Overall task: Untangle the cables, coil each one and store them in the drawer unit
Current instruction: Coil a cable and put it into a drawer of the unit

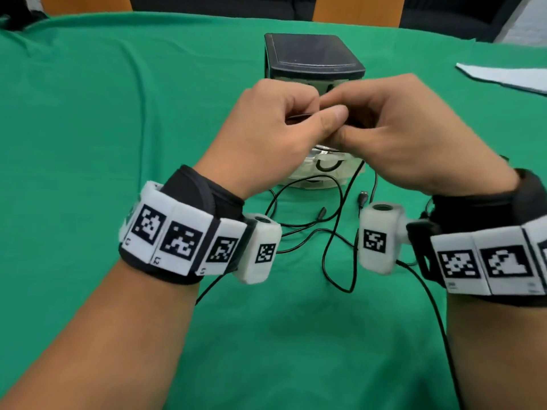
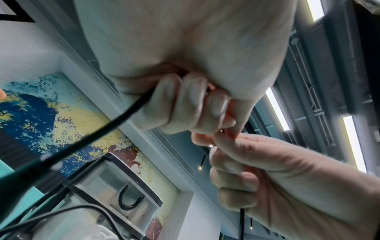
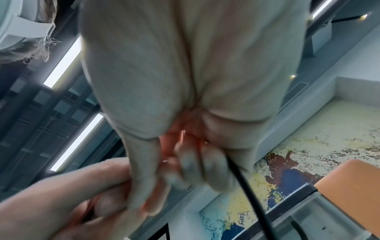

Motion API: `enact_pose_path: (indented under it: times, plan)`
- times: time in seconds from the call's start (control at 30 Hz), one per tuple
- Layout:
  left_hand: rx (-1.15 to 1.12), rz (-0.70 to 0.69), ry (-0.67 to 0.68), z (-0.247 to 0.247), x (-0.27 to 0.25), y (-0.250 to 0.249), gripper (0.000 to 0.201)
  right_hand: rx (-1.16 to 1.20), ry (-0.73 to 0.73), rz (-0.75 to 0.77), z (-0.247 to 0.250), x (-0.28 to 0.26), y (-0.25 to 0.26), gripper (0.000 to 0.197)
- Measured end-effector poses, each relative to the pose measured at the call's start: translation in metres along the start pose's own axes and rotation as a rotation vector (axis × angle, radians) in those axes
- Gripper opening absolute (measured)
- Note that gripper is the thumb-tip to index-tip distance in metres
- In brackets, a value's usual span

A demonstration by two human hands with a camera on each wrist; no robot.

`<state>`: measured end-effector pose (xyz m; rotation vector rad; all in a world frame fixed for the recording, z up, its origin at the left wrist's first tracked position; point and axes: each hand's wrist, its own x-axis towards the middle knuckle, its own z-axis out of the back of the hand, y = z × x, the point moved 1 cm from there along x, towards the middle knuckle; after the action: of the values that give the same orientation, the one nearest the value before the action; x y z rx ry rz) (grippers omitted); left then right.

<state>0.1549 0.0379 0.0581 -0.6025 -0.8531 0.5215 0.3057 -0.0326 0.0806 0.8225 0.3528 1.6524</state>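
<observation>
Above the pulled-out clear drawer point(image 1: 322, 176) of the black-topped drawer unit point(image 1: 310, 54), my two hands meet. My left hand point(image 1: 313, 113) has its fingers curled round a thin black cable point(image 2: 127, 113), which runs down to the left in the left wrist view. My right hand point(image 1: 349, 128) pinches the same cable close beside it, and the cable point(image 3: 252, 203) hangs down from its fingers. Loose black cables point(image 1: 334, 247) lie looped on the green cloth below my wrists, with a USB plug point(image 1: 363, 198) and a small plug point(image 1: 322, 213) free. A black cable loop point(image 2: 129, 203) lies in the drawer.
The green tablecloth point(image 1: 118, 113) covers the whole table. A white sheet point(image 1: 509, 78) lies at the far right. Wooden chair backs point(image 1: 358, 10) stand behind the table's far edge. A camera lead point(image 1: 429, 306) trails from my right wrist towards me.
</observation>
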Motion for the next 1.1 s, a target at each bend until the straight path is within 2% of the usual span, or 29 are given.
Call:
enact_pose_path:
  times: [0.07, 0.3, 0.47, 0.57, 0.83, 0.9, 0.97, 1.0, 1.1]
  plan:
    - [-0.01, -0.007, -0.002, 0.002, 0.0, -0.001, 0.045, -0.002, -0.034, -0.004, 0.003, -0.001, 0.0, 0.01]
    - [-0.184, 0.064, 0.096, 0.003, 0.0, 0.004, 0.048, 0.107, -0.077, 0.014, 0.009, -0.003, 0.002, 0.016]
    - [-0.263, 0.148, 0.128, 0.005, -0.001, 0.006, 0.052, 0.163, -0.304, 0.016, 0.014, -0.002, 0.003, 0.005]
    - [-0.326, 0.188, 0.159, 0.004, -0.002, 0.006, 0.05, 0.177, -0.421, 0.05, 0.015, -0.002, 0.003, 0.007]
    - [-0.294, 0.137, 0.22, 0.0, -0.005, -0.001, 0.054, 0.245, -0.681, 0.054, 0.009, 0.006, -0.004, 0.012]
    - [-0.335, 0.124, 0.235, 0.0, -0.006, -0.005, 0.052, 0.203, -0.676, 0.042, 0.007, 0.008, -0.008, 0.016]
    - [-0.421, 0.109, 0.251, -0.001, -0.007, -0.01, 0.05, 0.119, -0.608, -0.006, 0.001, 0.01, -0.013, 0.017]
    - [-0.471, 0.098, 0.249, -0.001, -0.007, -0.012, 0.049, 0.07, -0.534, -0.043, -0.004, 0.011, -0.015, 0.018]
    - [-0.632, 0.089, 0.232, 0.002, -0.006, -0.016, 0.048, -0.044, -0.188, -0.148, -0.021, 0.013, -0.015, 0.022]
